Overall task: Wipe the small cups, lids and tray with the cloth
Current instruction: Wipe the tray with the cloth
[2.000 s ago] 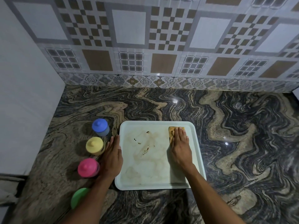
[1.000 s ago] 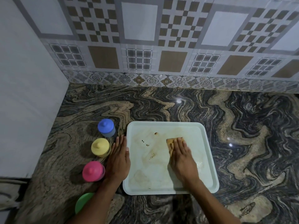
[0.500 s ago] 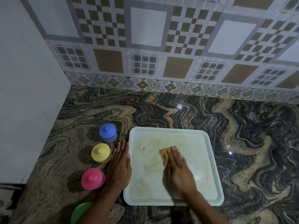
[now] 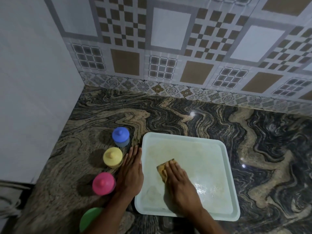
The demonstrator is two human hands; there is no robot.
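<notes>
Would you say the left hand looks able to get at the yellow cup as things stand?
Probably yes: the left hand lies flat and empty right beside the yellow cup, with nothing between them.

Dark marble-patterned counter [image 4: 185, 119] with pale swirling veins, bearing a pale square tray [image 4: 202, 156] near its front edge. Left of the tray, four lidded cups stand in a slanting row from back to front: blue cup [image 4: 120, 136], yellow cup [image 4: 112, 157], pink cup [image 4: 103, 183], green cup [image 4: 90, 218], the last partly hidden by the forearm. Left hand [image 4: 130, 176] lies flat on the counter between cups and tray, just beside the tray's left rim.
</notes>
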